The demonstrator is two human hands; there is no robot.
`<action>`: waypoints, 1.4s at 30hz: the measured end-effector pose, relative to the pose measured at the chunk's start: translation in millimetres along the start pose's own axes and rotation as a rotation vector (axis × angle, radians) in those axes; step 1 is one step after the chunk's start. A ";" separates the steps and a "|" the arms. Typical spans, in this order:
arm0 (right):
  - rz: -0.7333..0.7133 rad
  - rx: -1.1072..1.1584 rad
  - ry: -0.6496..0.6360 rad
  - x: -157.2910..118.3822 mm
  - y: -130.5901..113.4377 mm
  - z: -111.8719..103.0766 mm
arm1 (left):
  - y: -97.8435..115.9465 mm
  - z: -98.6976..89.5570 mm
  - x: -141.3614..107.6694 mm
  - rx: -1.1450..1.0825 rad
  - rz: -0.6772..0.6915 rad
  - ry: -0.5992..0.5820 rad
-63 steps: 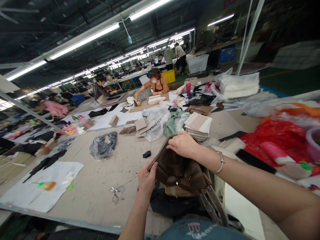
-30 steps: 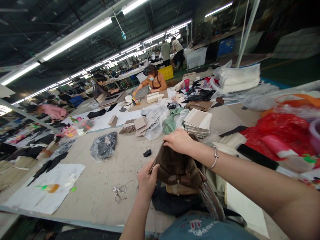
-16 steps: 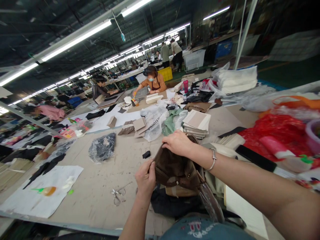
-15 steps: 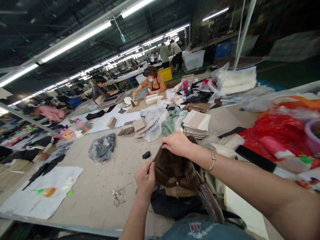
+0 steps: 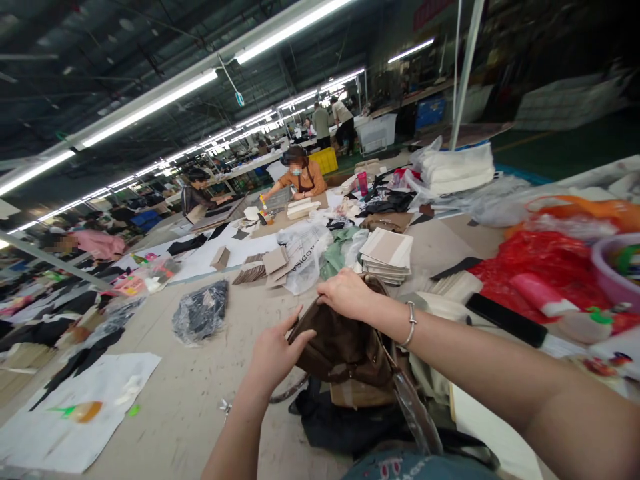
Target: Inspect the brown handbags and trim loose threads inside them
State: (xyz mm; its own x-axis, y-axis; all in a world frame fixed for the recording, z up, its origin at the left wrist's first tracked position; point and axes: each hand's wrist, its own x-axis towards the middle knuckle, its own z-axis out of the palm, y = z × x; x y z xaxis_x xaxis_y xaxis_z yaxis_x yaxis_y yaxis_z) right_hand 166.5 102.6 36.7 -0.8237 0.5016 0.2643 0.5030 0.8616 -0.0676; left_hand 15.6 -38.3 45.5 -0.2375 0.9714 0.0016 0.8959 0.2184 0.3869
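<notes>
A brown handbag (image 5: 340,350) stands in front of me, its top edge pulled up. My right hand (image 5: 347,295), with a bracelet at the wrist, grips the bag's upper rim with closed fingers. At the bag's left edge is my left hand (image 5: 275,350), thumb and forefinger spread apart around the corner; whether they touch it I cannot tell. A plastic-wrapped strap (image 5: 416,410) hangs down the bag's near right side. Black fabric (image 5: 345,423) lies beneath the bag. Small scissors (image 5: 225,405) are mostly hidden behind my left forearm.
On the table lie a plastic-wrapped dark bundle (image 5: 201,312), stacked boards (image 5: 387,255) and a glue bottle (image 5: 86,411) on white paper. To the right are a black phone (image 5: 506,320), red plastic (image 5: 530,263) and a purple basin (image 5: 607,273). A co-worker (image 5: 300,175) sits across the table.
My left hand has let go of the bag's edge and spread its fingers, shifting left and now covering most of the scissors. The right hand keeps its grip. The view has shifted slightly.
</notes>
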 end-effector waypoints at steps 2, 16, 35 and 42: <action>0.000 0.001 -0.013 0.8 -0.3 -0.9 | 8.8 -0.6 18.1 0.066 0.040 -0.027; -0.043 0.028 -0.030 -11.4 32.7 -14.8 | 14.4 8.9 52.7 0.344 0.020 -0.077; 0.111 0.018 0.018 0.3 22.3 0.1 | 23.0 9.5 51.0 0.371 0.002 -0.125; 0.096 0.016 0.024 -0.3 24.7 1.5 | 19.3 -0.3 54.1 0.203 0.075 -0.202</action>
State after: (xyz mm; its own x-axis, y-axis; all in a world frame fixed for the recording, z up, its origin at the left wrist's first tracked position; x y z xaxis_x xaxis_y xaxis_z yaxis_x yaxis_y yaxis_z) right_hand 178.9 123.9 33.5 -0.7652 0.5800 0.2792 0.5749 0.8109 -0.1089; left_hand 19.9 18.4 53.3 -0.1062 0.9800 -0.1682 0.9697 0.1395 0.2006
